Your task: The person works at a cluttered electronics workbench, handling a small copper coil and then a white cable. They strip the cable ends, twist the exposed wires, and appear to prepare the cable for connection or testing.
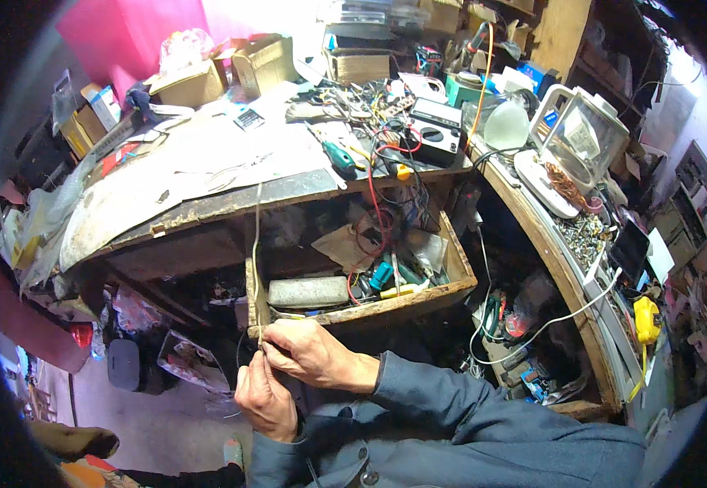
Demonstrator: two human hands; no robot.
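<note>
Here, thin pale wire (257,244), taut, pinched by both hands

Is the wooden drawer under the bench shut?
No, the wooden drawer is pulled open, showing tools and wires inside, just above both hands.

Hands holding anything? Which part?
Both the left hand and right hand pinch the near, lower end of a thin pale wire that runs up to the workbench.

Cluttered wooden workbench (207,203) with screwdriver (339,156), meter (433,128), cardboard boxes (195,81)
</note>
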